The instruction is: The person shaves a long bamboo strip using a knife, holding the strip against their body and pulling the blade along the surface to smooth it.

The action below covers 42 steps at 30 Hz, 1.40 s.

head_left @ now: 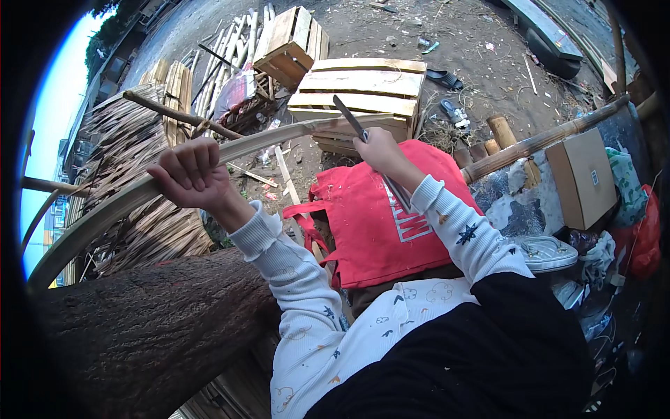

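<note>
My left hand (194,176) is closed around a long, pale bamboo strip (265,140), which runs from the far left rim across to the crates. In my right hand (382,150) is a knife (350,117), its dark blade pointing up and to the left. The blade lies at the strip's right end; I cannot tell whether they touch. The knife's long handle passes back under my right wrist. Below both hands a red cloth bag (363,230) with handles and white printing lies over my lap.
Wooden slatted crates (363,84) stand ahead, beside piled bamboo poles (234,56). A thick tree trunk (153,328) lies at left, near bundled dry leaves (132,133). To the right are a bamboo rail (544,140), a cardboard box (583,178) and plastic bags (645,237). Sandals (455,113) lie beyond.
</note>
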Each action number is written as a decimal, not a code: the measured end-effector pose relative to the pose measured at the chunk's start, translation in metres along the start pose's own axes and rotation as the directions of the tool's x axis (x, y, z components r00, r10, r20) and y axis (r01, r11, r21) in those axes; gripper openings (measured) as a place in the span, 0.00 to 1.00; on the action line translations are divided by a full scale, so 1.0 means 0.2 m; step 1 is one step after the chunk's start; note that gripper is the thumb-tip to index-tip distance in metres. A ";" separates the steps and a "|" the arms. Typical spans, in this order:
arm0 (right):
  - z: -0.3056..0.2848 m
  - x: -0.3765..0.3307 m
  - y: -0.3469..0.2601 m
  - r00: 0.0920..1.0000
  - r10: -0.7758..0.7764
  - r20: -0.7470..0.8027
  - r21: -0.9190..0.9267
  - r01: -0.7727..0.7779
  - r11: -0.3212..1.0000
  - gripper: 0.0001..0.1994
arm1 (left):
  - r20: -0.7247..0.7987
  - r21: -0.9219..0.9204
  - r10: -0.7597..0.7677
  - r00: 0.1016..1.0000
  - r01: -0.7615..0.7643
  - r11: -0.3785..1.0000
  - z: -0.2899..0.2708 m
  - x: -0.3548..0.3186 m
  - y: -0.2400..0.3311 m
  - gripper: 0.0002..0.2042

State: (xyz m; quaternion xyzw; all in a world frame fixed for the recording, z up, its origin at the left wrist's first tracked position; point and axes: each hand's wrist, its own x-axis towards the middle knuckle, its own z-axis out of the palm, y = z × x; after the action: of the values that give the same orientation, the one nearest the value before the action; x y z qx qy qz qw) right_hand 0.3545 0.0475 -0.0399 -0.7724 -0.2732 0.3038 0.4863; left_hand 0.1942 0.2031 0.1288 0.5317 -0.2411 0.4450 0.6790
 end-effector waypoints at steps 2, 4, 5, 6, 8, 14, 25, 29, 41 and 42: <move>-0.06 -0.01 -0.07 0.999 -0.037 -0.024 0.020 0.037 0.999 0.16 | -0.041 0.016 0.011 0.999 -0.010 1.000 0.00 0.00 0.01 0.23; -0.12 0.00 -0.14 0.997 -0.059 -0.046 0.065 0.062 0.996 0.13 | -0.023 0.018 0.031 0.999 -0.031 0.999 0.00 0.01 0.00 0.23; -0.15 -0.01 -0.17 0.997 -0.059 -0.046 0.063 0.062 0.996 0.13 | -0.029 0.019 0.029 0.999 -0.029 0.999 0.01 0.01 -0.01 0.23; -0.18 -0.01 -0.19 0.998 -0.059 -0.033 0.114 0.062 0.992 0.13 | -0.031 0.019 0.032 0.999 -0.031 0.999 0.01 0.01 -0.01 0.23; -0.22 -0.03 -0.24 0.998 -0.064 -0.018 0.161 0.066 0.985 0.14 | -0.047 0.017 0.017 0.999 -0.016 1.000 0.01 0.02 -0.03 0.23; -0.03 -0.16 -0.34 0.918 -0.384 -0.095 0.370 0.390 0.843 0.12 | -0.049 -0.006 0.014 0.999 -0.015 1.000 0.01 0.01 0.06 0.23; 0.17 -0.04 -0.01 0.989 -0.138 0.056 -0.025 0.139 0.990 0.13 | 0.089 -0.080 -0.055 0.995 0.062 0.995 -0.03 -0.05 0.05 0.20; 0.12 -0.05 -0.07 0.991 -0.083 0.104 -0.021 0.086 0.996 0.13 | 0.142 0.035 -0.084 0.986 0.080 0.996 -0.03 -0.02 0.10 0.19; 0.15 -0.02 0.07 0.995 -0.078 0.066 -0.006 0.079 0.997 0.12 | 0.617 -0.206 -0.100 0.781 0.283 0.937 -0.16 -0.04 0.04 0.26; 0.14 -0.03 0.04 0.993 -0.078 0.088 -0.002 0.079 0.997 0.13 | 0.618 -0.225 -0.098 0.780 0.295 0.929 -0.17 -0.04 0.06 0.27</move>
State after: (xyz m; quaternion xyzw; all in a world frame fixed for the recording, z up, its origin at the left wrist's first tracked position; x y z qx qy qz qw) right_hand 0.3308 0.0578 -0.0556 -0.7482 -0.3252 0.3172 0.4835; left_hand 0.1752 0.2319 0.1177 0.5538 -0.4514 0.1375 0.6860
